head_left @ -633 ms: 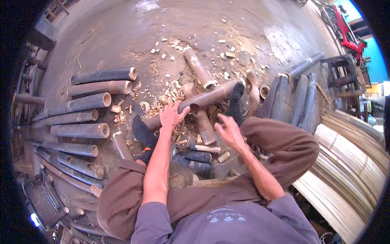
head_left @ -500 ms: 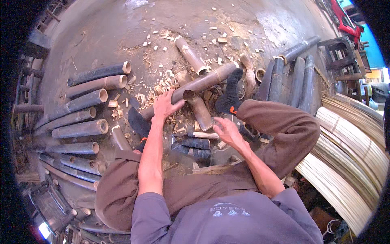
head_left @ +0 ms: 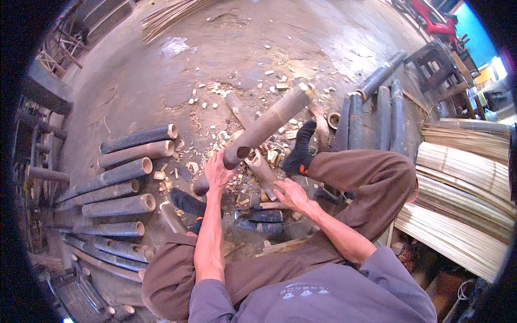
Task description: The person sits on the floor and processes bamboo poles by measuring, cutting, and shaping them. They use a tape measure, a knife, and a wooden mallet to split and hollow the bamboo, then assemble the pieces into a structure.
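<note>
Bamboo pole (head_left: pixel 269 124) is gripped near its lower end by the left hand (head_left: pixel 218 171), fingers wrapped round it, tilted above scattered chips (head_left: pixel 215 91); the right hand (head_left: pixel 291 195) is held open, fingers spread.

The left hand (head_left: pixel 218 171) covers the near end of the long bamboo pole (head_left: pixel 269 123), hiding its grip. The right hand (head_left: pixel 291 195) hides whatever lies beneath its fingers. The bamboo slat stacks (head_left: pixel 463 183) run out past the picture's right edge.
</note>
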Demonstrator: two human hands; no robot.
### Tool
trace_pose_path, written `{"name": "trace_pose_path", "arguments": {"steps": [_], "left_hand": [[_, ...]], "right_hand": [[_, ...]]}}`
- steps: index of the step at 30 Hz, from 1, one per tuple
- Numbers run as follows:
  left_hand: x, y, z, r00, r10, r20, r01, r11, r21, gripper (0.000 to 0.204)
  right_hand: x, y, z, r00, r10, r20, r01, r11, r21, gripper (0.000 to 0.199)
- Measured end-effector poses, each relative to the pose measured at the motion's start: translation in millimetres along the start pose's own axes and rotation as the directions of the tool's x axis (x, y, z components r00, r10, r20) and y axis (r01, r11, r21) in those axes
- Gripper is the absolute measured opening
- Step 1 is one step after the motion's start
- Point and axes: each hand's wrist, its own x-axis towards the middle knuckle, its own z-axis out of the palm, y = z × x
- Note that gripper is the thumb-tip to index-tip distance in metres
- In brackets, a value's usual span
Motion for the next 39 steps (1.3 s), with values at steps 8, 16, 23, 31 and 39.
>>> {"name": "trace_pose_path", "arguments": {"steps": [8, 16, 23, 31, 39], "left_hand": [[35, 42, -26, 0.947, -0.104, 0.302, 0.283, 0.714, -0.641, 0.082], [34, 13, -24, 0.954, 0.035, 0.297, 0.011, 0.988, -0.152, 0.08], [-6, -25, 4, 0.915, -0.092, 0.393, 0.048, 0.992, 0.12, 0.08], [-23, -3, 28, 0.996, -0.059, 0.072, 0.024, 0.911, 0.411, 0.08], [0, -9, 17, 0.924, -0.177, 0.339, 0.091, 0.963, 0.254, 0.072]], "right_hand": [[-2, 2, 34, 0.988, 0.014, 0.155, -0.018, 1.0, 0.023, 0.032], [-27, 14, 63, 0.971, -0.03, 0.237, 0.051, 0.995, -0.083, 0.028], [-48, -5, 87, 0.908, -0.228, 0.352, 0.339, 0.893, -0.296, 0.04], [-54, -10, 119, 0.96, -0.154, 0.236, 0.257, 0.82, -0.511, 0.047], [-32, -2, 98, 0.909, 0.05, 0.414, 0.089, 0.947, -0.309, 0.057]]}}
